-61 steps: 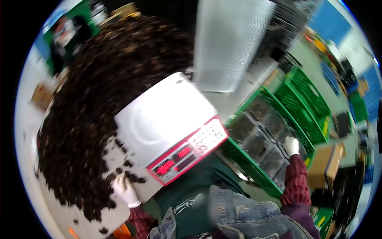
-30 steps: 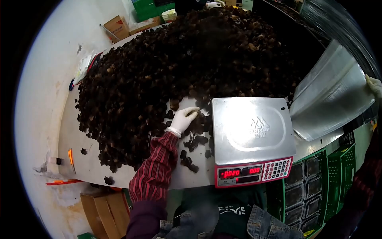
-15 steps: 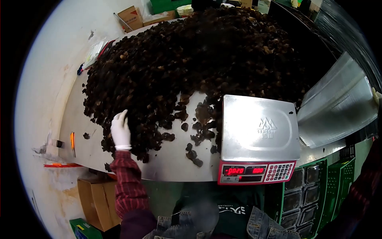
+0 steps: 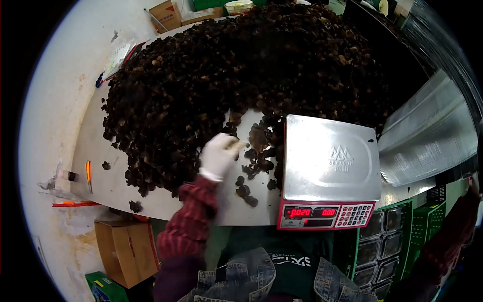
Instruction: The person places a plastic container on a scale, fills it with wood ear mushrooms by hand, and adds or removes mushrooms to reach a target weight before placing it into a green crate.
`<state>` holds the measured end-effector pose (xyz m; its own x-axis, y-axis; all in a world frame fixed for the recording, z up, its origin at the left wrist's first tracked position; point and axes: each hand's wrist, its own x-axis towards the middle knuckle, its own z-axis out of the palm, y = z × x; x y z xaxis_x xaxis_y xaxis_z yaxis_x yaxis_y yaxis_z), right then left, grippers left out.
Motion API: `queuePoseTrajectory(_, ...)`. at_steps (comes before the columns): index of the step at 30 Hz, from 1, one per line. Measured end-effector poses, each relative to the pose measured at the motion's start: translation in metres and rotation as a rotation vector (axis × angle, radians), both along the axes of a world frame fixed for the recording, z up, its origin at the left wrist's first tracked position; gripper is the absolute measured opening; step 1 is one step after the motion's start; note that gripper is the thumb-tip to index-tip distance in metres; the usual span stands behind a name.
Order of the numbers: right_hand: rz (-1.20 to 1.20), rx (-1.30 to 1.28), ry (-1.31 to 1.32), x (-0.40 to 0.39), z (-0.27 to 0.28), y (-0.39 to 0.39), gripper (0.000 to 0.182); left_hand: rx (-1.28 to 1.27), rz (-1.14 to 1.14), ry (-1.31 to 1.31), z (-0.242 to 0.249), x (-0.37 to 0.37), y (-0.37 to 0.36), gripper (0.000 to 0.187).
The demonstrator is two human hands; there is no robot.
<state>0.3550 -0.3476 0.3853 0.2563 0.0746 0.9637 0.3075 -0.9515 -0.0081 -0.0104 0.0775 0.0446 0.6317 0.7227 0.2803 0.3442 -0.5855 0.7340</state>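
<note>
My left hand [image 4: 217, 157], in a white glove, is over the front of a large heap of dark, ruffled pieces [image 4: 201, 65], beside loose pieces on the metal table. Its fingers point right and are smeared by motion, so any hold is unclear. To its right is a silver scale [image 4: 332, 158] with a red front panel and lit red digits. Clear plastic bags or sheets [image 4: 427, 131] lie to the right of the scale. My right sleeve reaches up at the far right edge; the right hand at its end is too dark and small to make out.
The metal table's [image 4: 95, 146] front edge curves past an orange-handled tool [image 4: 88, 173]. Below left is an open cardboard box [image 4: 123, 251]. Green crates [image 4: 427, 216] and clear containers [image 4: 370, 251] stand below right. A dark panel [image 4: 392, 45] borders the heap.
My left hand has moved right from the heap's left front toward the loose pieces. At the right edge, my right hand has left the plastic's side and moved down. The view has shifted slightly.
</note>
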Motion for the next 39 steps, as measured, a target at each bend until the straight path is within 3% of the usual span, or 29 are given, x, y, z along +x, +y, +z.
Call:
queuePoseTrajectory(1, -0.316, -0.427, -0.269, -0.008, -0.010, 0.003, 0.044, 0.058, 0.017, 0.072, -0.004, 0.019, -0.012, 0.032)
queuePoseTrajectory(3, 0.271, -0.338, -0.044, -0.055, -0.057, 0.019, 0.038, 0.182, 0.061, 0.167, -0.015, 0.050, -0.023, 0.045)
queuePoseTrajectory(4, 1.024, -0.101, 0.490, -0.065, -0.104, -0.008, 0.014, 0.245, 0.070, 0.170, -0.021, 0.060, -0.026, 0.044)
queuePoseTrajectory(5, 0.769, -0.506, 0.250, -0.114, -0.120, 0.034, 0.012, 0.243, 0.068, 0.167, -0.034, 0.065, -0.021, 0.044)
queuePoseTrajectory(6, 0.598, -0.719, 0.300, -0.135, -0.152, 0.043, 0.015, 0.120, 0.094, 0.063, -0.052, 0.068, -0.015, 0.039)
queuePoseTrajectory(8, 0.662, -0.868, 0.560, -0.174, -0.193, 0.070, 0.009, -0.138, 0.107, -0.091, -0.059, 0.062, -0.006, 0.025)
queuePoseTrajectory(9, 0.945, -0.755, 0.549, -0.174, -0.216, 0.076, 0.006, -0.318, 0.123, -0.236, -0.069, 0.056, 0.000, 0.021)
queuePoseTrajectory(11, 0.886, -0.926, 0.766, -0.179, -0.239, 0.081, 0.014, -0.489, 0.109, -0.382, -0.063, 0.028, 0.015, 0.016)
queuePoseTrajectory(14, 1.055, -0.784, 0.849, -0.181, -0.249, 0.076, 0.026, -0.186, 0.292, -0.357, 0.000, -0.032, 0.016, 0.013)
queuePoseTrajectory(17, 0.875, -0.582, 0.889, -0.188, -0.227, 0.070, 0.051, 0.312, 0.412, -0.371, 0.009, -0.103, 0.048, 0.012)
queuePoseTrajectory(19, 0.856, -0.396, 0.826, -0.181, -0.231, 0.059, 0.049, 0.526, 0.502, -0.140, 0.011, -0.151, 0.068, 0.015)
queuePoseTrajectory(21, 0.812, -0.162, 0.928, -0.178, -0.239, 0.050, 0.032, 0.714, 0.502, 0.143, -0.006, -0.193, 0.094, 0.022)
queuePoseTrajectory(23, 0.786, -0.090, 0.922, -0.175, -0.244, 0.045, 0.021, 0.452, 0.410, 0.324, -0.014, -0.217, 0.108, 0.037)
queuePoseTrajectory(25, 0.755, -0.069, 0.891, -0.174, -0.246, 0.041, 0.017, 0.339, 0.356, 0.194, -0.005, -0.222, 0.109, 0.038)
queuePoseTrajectory(27, 0.721, -0.055, 0.860, -0.172, -0.249, 0.034, 0.013, 0.376, 0.479, 0.074, 0.012, -0.203, 0.094, 0.035)
queuePoseTrajectory(28, 0.709, -0.017, 0.858, -0.171, -0.254, 0.029, 0.010, 0.529, 0.520, 0.122, 0.019, -0.190, 0.080, 0.030)
queuePoseTrajectory(30, 0.700, 0.051, 0.861, -0.171, -0.256, 0.029, 0.006, 0.543, 0.336, -0.023, 0.021, -0.151, 0.040, 0.024)
queuePoseTrajectory(32, 0.690, 0.064, 0.858, -0.173, -0.259, 0.031, 0.006, 0.367, 0.017, -0.045, 0.021, -0.103, -0.024, 0.037)
queuePoseTrajectory(33, 0.680, 0.079, 0.855, -0.174, -0.260, 0.032, 0.006, 0.466, -0.103, -0.049, -0.004, -0.088, -0.049, 0.043)
queuePoseTrajectory(34, 0.679, 0.078, 0.853, -0.175, -0.261, 0.033, 0.006, 0.410, -0.308, 0.195, 0.002, -0.074, -0.078, 0.059)
queuePoseTrajectory(37, 0.697, 0.111, 0.894, -0.177, -0.262, 0.034, 0.007, 0.450, -0.434, 0.302, -0.045, -0.051, -0.110, 0.063)
queuePoseTrajectory(39, 0.720, 0.131, 0.908, -0.177, -0.262, 0.035, 0.008, 0.462, -0.298, 0.340, -0.045, -0.027, -0.095, 0.055)
